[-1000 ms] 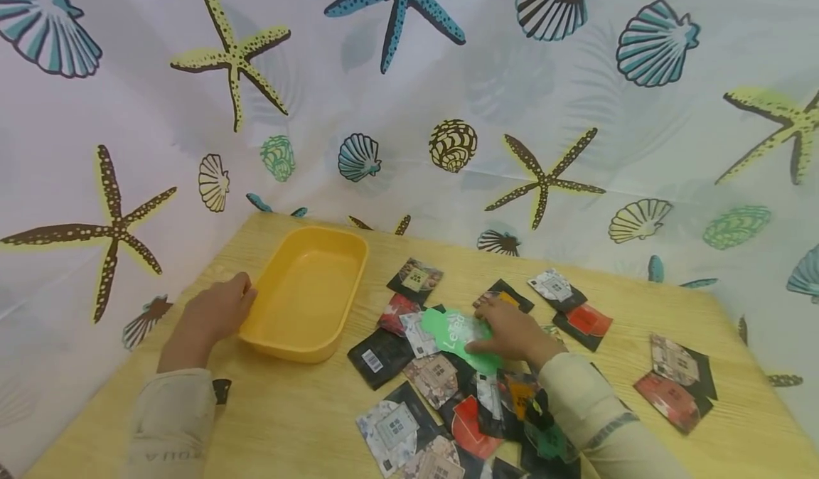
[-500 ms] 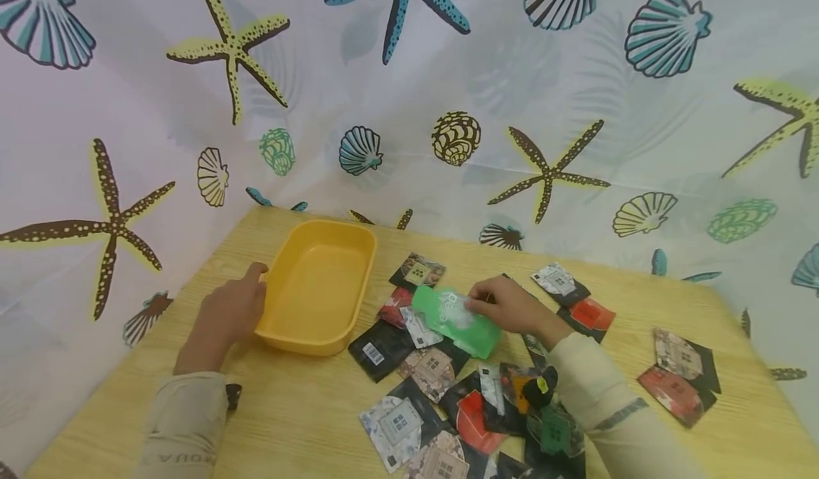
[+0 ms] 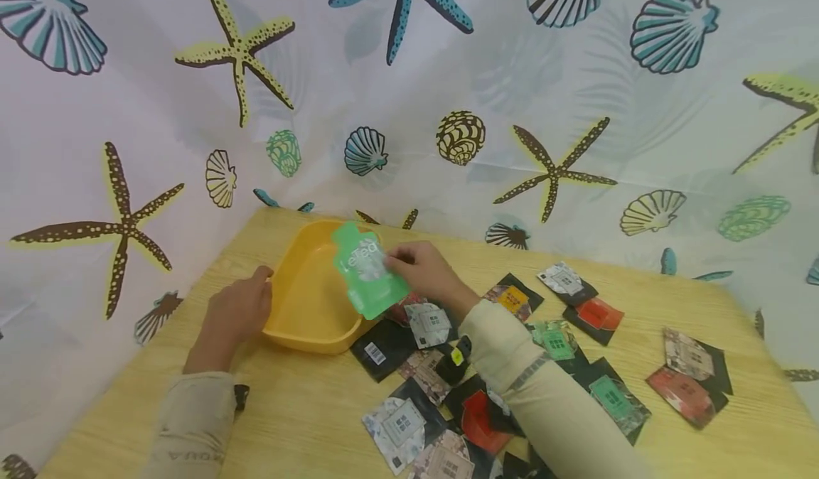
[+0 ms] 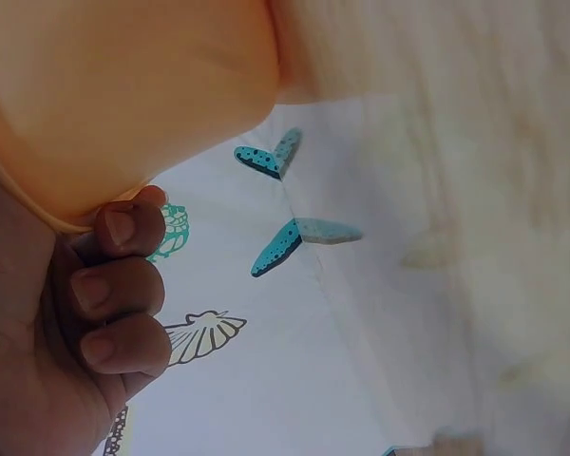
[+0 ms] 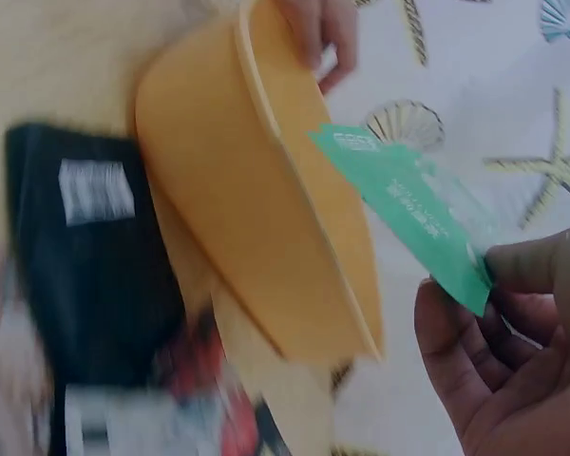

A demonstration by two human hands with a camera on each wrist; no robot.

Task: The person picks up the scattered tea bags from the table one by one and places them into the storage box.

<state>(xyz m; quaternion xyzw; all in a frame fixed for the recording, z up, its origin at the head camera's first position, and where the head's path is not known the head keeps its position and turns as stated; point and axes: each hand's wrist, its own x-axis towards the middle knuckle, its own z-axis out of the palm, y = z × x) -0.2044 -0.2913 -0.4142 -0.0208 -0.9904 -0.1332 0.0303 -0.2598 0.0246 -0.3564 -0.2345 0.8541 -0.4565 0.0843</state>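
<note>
The right hand (image 3: 424, 274) pinches a green tea sachet (image 3: 366, 269) by its right edge. That sachet, with white lettering, hangs over the right rim of a yellow plastic basin (image 3: 307, 341). In the right wrist view, thumb and forefinger pinch one end of the sachet (image 5: 413, 211). At the basin's left side is the left hand (image 3: 238, 312), its fingers at the rim. The left wrist view has that hand (image 4: 100, 318) with curled fingers, the basin's edge (image 4: 123, 114) held at the forefinger.
Several dark and patterned sachets lie spread to the right of the basin, among them a black one with a barcode (image 3: 384, 350) and a floral one (image 3: 399, 426). Two more (image 3: 687, 386) lie at the far right. A shell-printed cloth (image 3: 409, 95) hangs behind the wooden table (image 3: 307, 408).
The right hand has lifted the green sachet off the pile and carried it left to the basin. Sachets it covered now show. The left hand stays at the basin's rim.
</note>
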